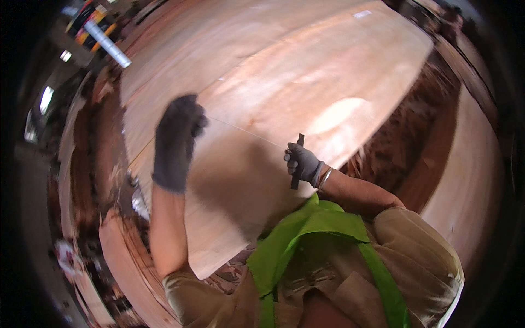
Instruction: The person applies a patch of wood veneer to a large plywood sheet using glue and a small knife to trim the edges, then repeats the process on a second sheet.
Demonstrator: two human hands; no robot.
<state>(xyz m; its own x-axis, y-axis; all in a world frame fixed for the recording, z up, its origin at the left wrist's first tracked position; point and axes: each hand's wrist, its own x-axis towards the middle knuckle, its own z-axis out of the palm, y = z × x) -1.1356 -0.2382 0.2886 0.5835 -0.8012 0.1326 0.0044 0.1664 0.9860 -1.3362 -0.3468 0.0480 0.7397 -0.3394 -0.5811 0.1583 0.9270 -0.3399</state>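
A large pale wood veneer sheet (350,60) lies before me, with a long seam running across it. My left hand (178,134), in a dark glove, is raised over the sheet's left part with its fingers curled closed. A thin, light thread (246,131) stretches from those fingers down to my right hand (307,165). That hand, in a grey glove, is closed around a dark, narrow flat bar (301,140), held nearly upright over the sheet's near right part. Which fingers grip the thread at either end is too small to tell.
Reddish-brown wood scraps (399,131) lie in a heap right of the sheet, beside another pale board (465,164). Stacked veneer pieces (123,257) stand at the left. A yellow and black object with a pale strip (106,44) is at the far left.
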